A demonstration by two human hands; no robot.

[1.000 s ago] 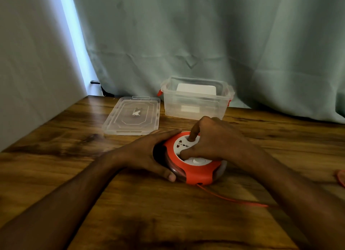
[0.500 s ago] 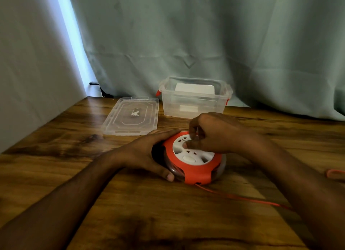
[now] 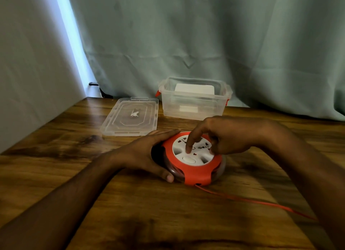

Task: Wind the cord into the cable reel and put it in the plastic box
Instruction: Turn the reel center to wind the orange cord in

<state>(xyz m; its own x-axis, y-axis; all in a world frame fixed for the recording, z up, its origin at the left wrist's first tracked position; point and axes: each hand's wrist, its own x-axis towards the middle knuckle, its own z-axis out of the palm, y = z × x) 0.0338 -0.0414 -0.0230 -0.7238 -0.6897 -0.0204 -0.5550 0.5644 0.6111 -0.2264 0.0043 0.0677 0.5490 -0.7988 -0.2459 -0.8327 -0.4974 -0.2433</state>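
Note:
A round red cable reel (image 3: 197, 173) with a white socket face lies flat on the wooden table (image 3: 130, 212). My left hand (image 3: 147, 154) cups its left side, thumb at the front edge. My right hand (image 3: 220, 136) rests on top, its index finger pressed into the white face. A thin red cord (image 3: 248, 200) leaves the reel's front and runs right under my right forearm. The clear plastic box (image 3: 194, 104) stands open behind the reel, with a white object inside.
The box's clear lid (image 3: 130, 117) lies flat to the left of the box. A green curtain hangs along the table's far edge, and a pale wall closes the left side.
My right hand has turned on the reel's white face, the index finger swinging from the back toward the front. The loose cord on the table has shifted. The left hand has stayed put.

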